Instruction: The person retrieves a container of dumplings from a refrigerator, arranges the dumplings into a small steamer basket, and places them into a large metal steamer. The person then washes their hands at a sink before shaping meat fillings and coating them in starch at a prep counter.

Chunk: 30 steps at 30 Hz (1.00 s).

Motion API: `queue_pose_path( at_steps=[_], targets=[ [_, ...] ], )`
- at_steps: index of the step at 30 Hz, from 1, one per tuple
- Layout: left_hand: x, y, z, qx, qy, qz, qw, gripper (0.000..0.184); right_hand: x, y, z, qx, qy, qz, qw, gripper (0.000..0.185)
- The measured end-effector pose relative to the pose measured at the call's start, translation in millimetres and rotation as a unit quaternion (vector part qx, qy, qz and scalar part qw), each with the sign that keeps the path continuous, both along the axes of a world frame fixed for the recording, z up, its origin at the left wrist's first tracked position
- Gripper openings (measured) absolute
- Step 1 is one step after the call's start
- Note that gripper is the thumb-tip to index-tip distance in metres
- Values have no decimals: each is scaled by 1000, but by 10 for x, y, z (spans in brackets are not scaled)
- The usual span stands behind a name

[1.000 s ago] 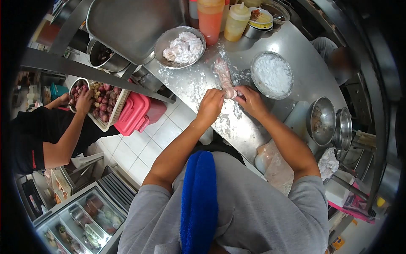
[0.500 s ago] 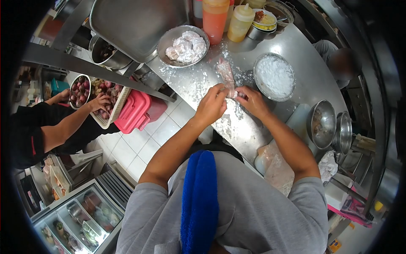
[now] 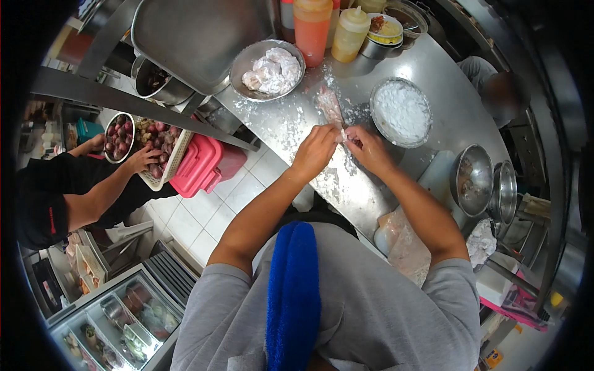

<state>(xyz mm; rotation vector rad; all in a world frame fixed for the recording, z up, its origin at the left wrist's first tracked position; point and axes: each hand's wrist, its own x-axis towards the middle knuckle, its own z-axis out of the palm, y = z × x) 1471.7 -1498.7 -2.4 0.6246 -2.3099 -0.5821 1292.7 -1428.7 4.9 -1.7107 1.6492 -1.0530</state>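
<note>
A long strip of raw meat point(image 3: 330, 104), pale pink and dusted with flour, lies on the steel table. Its near end is pinched between my left hand point(image 3: 315, 148) and my right hand point(image 3: 367, 148), which almost touch. Both sets of fingers are closed around that end and partly hide it. Beyond the strip, to the left, a metal bowl point(image 3: 234, 73) holds several floured meat pieces point(image 3: 272, 69). Right of my hands stands a round bowl point(image 3: 378, 127) full of white flour point(image 3: 403, 110).
Sauce bottles point(image 3: 311, 31) stand at the table's far edge beside a large metal tray point(image 3: 204, 37). Metal bowls point(image 3: 473, 179) and a plastic bag point(image 3: 405, 247) are on the right. At left, another person's hand point(image 3: 143, 159) reaches into a basket point(image 3: 158, 181) of red onions.
My fingers have shifted slightly at the meat's near end, the left hand curling further over it. The other person's hand has moved a little over the onions.
</note>
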Motion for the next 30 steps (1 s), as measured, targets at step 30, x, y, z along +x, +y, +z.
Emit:
queue_pose_path(
  at_steps=[30],
  targets=[
    [208,213,9,169,88,70,979,17,382,95,141,-102,197,-2,975,35]
  ],
)
